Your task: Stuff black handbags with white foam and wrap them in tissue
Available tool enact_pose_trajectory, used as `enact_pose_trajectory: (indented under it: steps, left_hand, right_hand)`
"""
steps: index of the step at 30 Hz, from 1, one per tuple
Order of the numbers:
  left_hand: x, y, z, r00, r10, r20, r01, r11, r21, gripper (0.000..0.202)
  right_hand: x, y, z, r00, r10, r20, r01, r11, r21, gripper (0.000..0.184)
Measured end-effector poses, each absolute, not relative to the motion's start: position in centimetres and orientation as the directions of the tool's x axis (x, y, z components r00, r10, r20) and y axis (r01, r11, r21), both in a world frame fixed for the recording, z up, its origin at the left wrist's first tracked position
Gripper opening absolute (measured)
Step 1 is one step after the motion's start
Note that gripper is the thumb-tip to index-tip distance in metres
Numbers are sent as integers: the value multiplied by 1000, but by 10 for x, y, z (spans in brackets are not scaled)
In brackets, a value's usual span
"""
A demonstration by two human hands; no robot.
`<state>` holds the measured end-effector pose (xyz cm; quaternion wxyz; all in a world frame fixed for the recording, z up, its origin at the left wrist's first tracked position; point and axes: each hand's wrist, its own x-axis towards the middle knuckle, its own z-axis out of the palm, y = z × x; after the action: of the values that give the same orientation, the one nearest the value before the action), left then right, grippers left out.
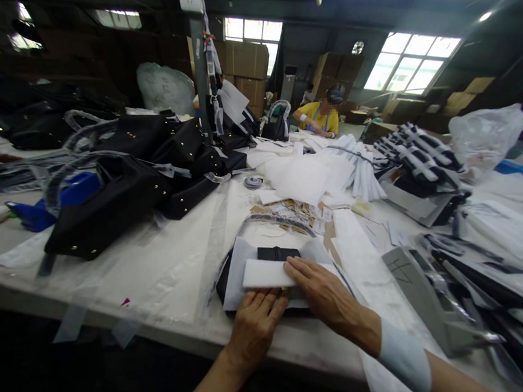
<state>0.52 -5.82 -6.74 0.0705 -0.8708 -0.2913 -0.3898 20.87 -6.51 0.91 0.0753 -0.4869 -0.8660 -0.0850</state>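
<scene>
A small black bag [277,254] lies flat near the front edge of the table, partly wrapped in thin white paper [237,269]. A white foam strip [264,273] lies across it. My left hand [257,322] presses flat on the paper just below the strip, fingers stretched out. My right hand [326,293] lies over the right end of the strip and the bag, fingers also flat and extended. Neither hand grips anything.
Black handbags [121,195] are piled at the left. White foam sheets [303,177] and paper tags [290,212] lie behind the bag. A tape roll [253,182] sits mid-table. Wrapped bags [415,160] stack at the right. A person in yellow [321,117] works at the far end.
</scene>
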Motion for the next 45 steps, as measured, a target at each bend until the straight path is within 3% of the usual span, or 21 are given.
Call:
enact_pose_trajectory:
  steps: [3, 8, 12, 16, 20, 24, 28, 32, 34, 39, 45]
  left_hand:
    - [4, -61, -66, 531, 483, 697, 577, -808, 120, 40]
    - [4, -63, -65, 521, 497, 694, 593, -796, 125, 41]
    - [4, -61, -67, 540, 473, 697, 575, -811, 106, 38]
    - [-1, -64, -63, 532, 395, 749, 503, -859, 95, 29]
    - [-11, -74, -44, 518, 342, 784, 424, -899, 112, 22]
    - [-11, -74, -25, 574, 380, 725, 506, -861, 51, 28]
    - [-3, -57, -32, 672, 450, 588, 601, -796, -77, 44]
    - [0, -47, -52, 671, 423, 609, 626, -763, -160, 42]
    - [0, -47, -60, 659, 416, 627, 631, -759, -160, 43]
    - [5, -46, -73, 521, 437, 733, 669, -743, -32, 46]
    - [13, -35, -78, 669, 311, 676, 609, -751, -257, 40]
  right_hand:
    - [210, -75, -1, -544, 793, 274, 831, 554, 47, 57]
    - [200, -80, -7, -513, 836, 197, 847, 530, -45, 59]
    - [199, -75, -3, -537, 834, 124, 828, 550, -111, 51]
    - [196, -75, -2, -509, 850, 137, 834, 527, -164, 43]
    - [195, -81, -5, -473, 866, 162, 840, 499, -212, 53]
    - [197, -84, -8, -479, 865, 150, 830, 502, -242, 67]
    - [199, -84, -13, -486, 861, 148, 835, 508, -212, 68]
    - [197, -87, -25, -472, 845, 252, 848, 513, -133, 54]
    - [196, -89, -30, -437, 844, 309, 866, 488, -108, 49]
    - [195, -90, -33, -409, 848, 337, 878, 466, -108, 49]
    - [198, -85, -47, -419, 783, 460, 867, 496, -55, 42]
